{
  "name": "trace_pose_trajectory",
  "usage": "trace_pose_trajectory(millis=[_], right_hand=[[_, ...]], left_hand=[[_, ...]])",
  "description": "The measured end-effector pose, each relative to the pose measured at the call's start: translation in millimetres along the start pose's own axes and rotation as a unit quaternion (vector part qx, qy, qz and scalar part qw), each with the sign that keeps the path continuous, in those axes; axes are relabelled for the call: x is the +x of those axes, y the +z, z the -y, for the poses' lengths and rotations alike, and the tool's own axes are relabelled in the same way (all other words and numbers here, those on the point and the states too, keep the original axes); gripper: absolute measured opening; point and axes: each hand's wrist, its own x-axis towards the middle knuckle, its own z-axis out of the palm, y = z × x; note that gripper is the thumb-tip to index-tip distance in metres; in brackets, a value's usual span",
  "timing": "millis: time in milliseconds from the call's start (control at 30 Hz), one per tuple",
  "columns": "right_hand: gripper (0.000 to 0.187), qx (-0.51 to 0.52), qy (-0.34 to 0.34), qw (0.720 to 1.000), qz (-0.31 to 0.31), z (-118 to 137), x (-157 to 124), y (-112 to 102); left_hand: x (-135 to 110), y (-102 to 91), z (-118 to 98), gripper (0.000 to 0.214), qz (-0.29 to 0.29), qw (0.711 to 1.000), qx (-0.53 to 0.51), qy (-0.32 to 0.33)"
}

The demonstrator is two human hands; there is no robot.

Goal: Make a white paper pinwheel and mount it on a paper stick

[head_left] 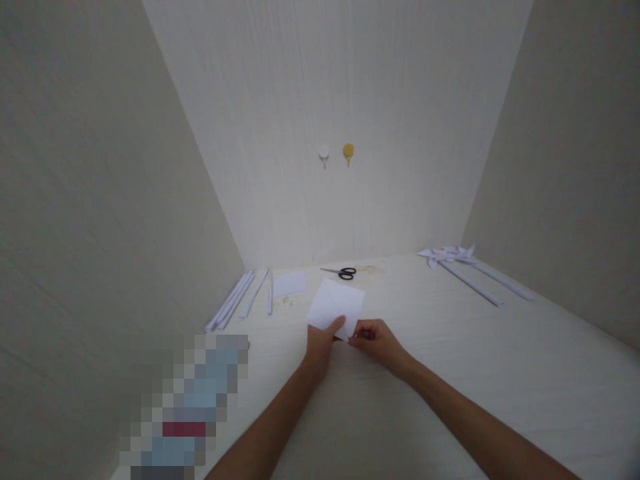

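A white square sheet of paper (336, 300) lies on the pale table (450, 360), turned like a diamond with creases across it. My left hand (323, 341) presses on its near corner, thumb lying on the sheet and fingers curled under. My right hand (376, 339) pinches the same near corner from the right, fingers closed on the paper's edge. Both forearms reach in from the bottom of the view.
Black-handled scissors (343, 273) lie behind the sheet. A smaller white paper (289, 283) and several rolled white paper sticks (239, 300) lie at the left. Paper pinwheels on long sticks (463, 263) lie at the back right. Two wall hooks (336, 154) hang above. Walls close three sides.
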Motion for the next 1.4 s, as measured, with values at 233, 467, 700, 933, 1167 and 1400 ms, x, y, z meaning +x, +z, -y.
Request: trace_pose_trajectory(millis=[233,467,700,933,1167,1400], right_hand=[[0.02,0.036,0.035,0.999,0.006,9.6,-3.3,-1.5],[0.027,0.009,0.062,0.998,-0.011,12.1,-2.0,2.5],[0.024,-0.021,0.043,0.999,-0.01,11.6,-2.5,4.3],[0.025,-0.06,0.008,0.998,-0.015,9.1,-2.2,3.1],[0.016,0.01,-0.019,0.996,-0.085,9.3,-3.6,3.5],[0.016,-0.102,-0.132,0.984,-0.057,11.6,-8.1,0.1]], left_hand=[[-3.5,1.9,-7.0,0.025,-0.026,0.999,0.033,0.001],[-3.0,1.8,-6.3,0.023,-0.014,1.0,0.028,-0.005],[-6.3,2.6,-11.5,0.023,0.005,0.999,0.038,-0.004],[-2.6,0.7,-5.6,0.03,0.009,1.0,0.02,0.001],[-1.9,1.3,-3.7,0.033,0.002,1.0,-0.017,-0.011],[-7.3,3.0,-10.5,0.029,0.032,0.999,-0.023,-0.008]])
